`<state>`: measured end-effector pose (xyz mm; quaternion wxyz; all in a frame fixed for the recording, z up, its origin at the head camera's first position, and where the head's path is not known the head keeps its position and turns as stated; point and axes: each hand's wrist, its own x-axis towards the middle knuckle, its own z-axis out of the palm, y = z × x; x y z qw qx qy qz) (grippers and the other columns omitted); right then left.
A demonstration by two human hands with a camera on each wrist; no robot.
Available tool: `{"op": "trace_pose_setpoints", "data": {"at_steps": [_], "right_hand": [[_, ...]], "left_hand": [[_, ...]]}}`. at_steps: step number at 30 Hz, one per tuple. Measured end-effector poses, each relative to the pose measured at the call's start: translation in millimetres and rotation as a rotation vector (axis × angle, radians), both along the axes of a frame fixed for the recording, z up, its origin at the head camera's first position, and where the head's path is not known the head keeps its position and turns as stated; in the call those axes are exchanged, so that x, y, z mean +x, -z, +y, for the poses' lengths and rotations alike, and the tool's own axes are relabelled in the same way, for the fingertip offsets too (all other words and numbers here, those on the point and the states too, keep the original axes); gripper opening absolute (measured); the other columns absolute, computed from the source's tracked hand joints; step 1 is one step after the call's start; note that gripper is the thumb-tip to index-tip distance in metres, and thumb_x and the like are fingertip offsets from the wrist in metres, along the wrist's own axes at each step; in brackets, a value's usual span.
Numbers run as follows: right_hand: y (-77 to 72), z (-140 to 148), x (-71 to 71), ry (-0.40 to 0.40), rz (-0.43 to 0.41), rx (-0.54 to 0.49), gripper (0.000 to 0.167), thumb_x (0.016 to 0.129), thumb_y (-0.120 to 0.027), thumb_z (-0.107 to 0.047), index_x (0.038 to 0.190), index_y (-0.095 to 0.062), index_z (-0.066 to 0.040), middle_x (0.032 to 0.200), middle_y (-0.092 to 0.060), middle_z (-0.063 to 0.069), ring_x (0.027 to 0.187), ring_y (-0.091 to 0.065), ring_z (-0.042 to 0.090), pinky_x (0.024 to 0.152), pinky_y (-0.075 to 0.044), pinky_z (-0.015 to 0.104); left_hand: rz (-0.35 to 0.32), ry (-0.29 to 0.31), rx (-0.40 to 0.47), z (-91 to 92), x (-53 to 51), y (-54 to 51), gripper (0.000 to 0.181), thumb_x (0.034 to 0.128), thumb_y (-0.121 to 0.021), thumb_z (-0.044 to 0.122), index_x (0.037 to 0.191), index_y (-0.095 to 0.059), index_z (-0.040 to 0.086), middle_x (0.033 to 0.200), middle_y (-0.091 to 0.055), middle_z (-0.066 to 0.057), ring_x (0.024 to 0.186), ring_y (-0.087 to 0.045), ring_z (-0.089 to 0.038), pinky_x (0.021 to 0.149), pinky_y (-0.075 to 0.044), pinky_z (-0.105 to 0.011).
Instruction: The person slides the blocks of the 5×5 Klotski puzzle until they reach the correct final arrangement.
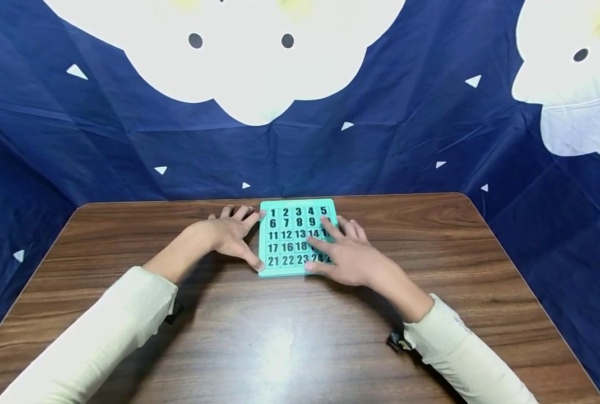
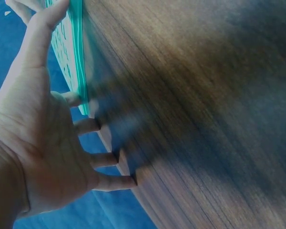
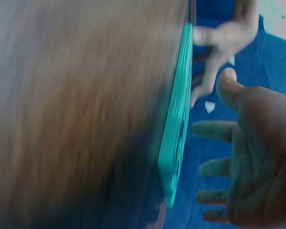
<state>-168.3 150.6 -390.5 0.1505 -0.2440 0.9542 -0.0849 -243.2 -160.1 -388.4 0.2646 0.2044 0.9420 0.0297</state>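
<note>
A teal number puzzle board (image 1: 280, 240) lies flat near the far edge of the table, its black numbers in rows. The fourth row reads 17, 16, 18 from the left. At the board's left side my left hand (image 1: 229, 235) spreads its fingers, thumb by the near corner and index finger by the upper edge. Its other fingertips rest on the wood in the left wrist view. Over the board's right part hovers my right hand (image 1: 352, 258), fingers loosely extended, hiding several numbers. The right wrist view shows a gap between these fingers and the board (image 3: 176, 119).
The brown wooden table (image 1: 280, 348) reflects a bright glare in front of the board. Behind and beside it hangs a dark blue cloth (image 1: 300, 157) with white cloud shapes and small triangles. A dark strapped device (image 1: 396, 341) sits at the right wrist.
</note>
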Motion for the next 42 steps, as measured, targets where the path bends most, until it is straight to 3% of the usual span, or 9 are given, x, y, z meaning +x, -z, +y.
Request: {"op": "trace_pose_setpoints", "data": {"at_steps": [6, 14, 22, 26, 33, 42], "right_hand": [[1.0, -26.2, 13.2, -0.098, -0.024, -0.032, 0.072, 0.112, -0.050, -0.072, 0.174, -0.047, -0.036, 0.192, -0.009, 0.014, 0.177, -0.004, 0.050, 0.142, -0.005, 0.072], [9.2, -51.8, 9.8, -0.124, -0.020, -0.046, 0.070, 0.112, -0.048, -0.074, 0.175, -0.042, -0.043, 0.193, -0.004, 0.011, 0.178, -0.002, 0.047, 0.141, -0.006, 0.073], [-0.7, -48.5, 4.0, -0.050, -0.046, 0.042, 0.067, 0.111, -0.047, -0.076, 0.171, -0.048, -0.047, 0.192, -0.007, 0.011, 0.178, -0.001, 0.048, 0.141, -0.005, 0.072], [-7.7, -47.5, -2.4, -0.025, -0.049, 0.057, 0.066, 0.111, -0.049, -0.075, 0.168, -0.054, -0.043, 0.192, -0.007, 0.011, 0.178, 0.000, 0.048, 0.142, -0.004, 0.072], [1.3, -66.1, -19.4, -0.049, -0.038, 0.020, 0.076, 0.110, -0.045, -0.079, 0.177, -0.037, -0.043, 0.193, 0.000, 0.010, 0.178, 0.001, 0.049, 0.142, -0.002, 0.070], [-1.1, -55.7, -5.2, -0.075, -0.087, 0.012, 0.074, 0.111, -0.042, -0.078, 0.175, -0.043, -0.040, 0.193, -0.002, 0.010, 0.178, 0.001, 0.047, 0.141, -0.003, 0.073]], "left_hand": [[0.003, -0.005, -0.008, 0.0, -0.8, 2.5, 0.147, 0.0764, -0.082, 0.089, 0.185, -0.004, 0.026, 0.191, -0.007, -0.021, 0.171, -0.006, -0.065, 0.127, -0.018, -0.091], [-0.005, -0.007, -0.017, -0.7, -3.0, 4.6, 0.148, 0.0768, -0.081, 0.089, 0.185, -0.003, 0.025, 0.190, -0.006, -0.023, 0.171, -0.004, -0.066, 0.127, -0.016, -0.092], [-0.018, -0.013, -0.018, -0.3, 0.0, 4.0, 0.148, 0.0775, -0.081, 0.090, 0.185, -0.001, 0.026, 0.191, -0.002, -0.023, 0.171, -0.001, -0.066, 0.128, -0.014, -0.092], [-0.019, -0.011, -0.016, 0.6, 0.4, 2.6, 0.148, 0.0777, -0.081, 0.090, 0.185, -0.001, 0.026, 0.191, -0.002, -0.022, 0.171, -0.002, -0.066, 0.128, -0.015, -0.091], [-0.024, -0.013, -0.027, -0.1, 0.3, 1.7, 0.146, 0.0794, -0.080, 0.089, 0.185, -0.001, 0.025, 0.191, -0.002, -0.022, 0.171, -0.001, -0.065, 0.128, -0.014, -0.091], [-0.015, -0.013, -0.028, 1.8, 0.1, 3.1, 0.147, 0.0785, -0.080, 0.090, 0.185, -0.001, 0.026, 0.191, -0.001, -0.022, 0.171, 0.001, -0.065, 0.128, -0.013, -0.091]]}}
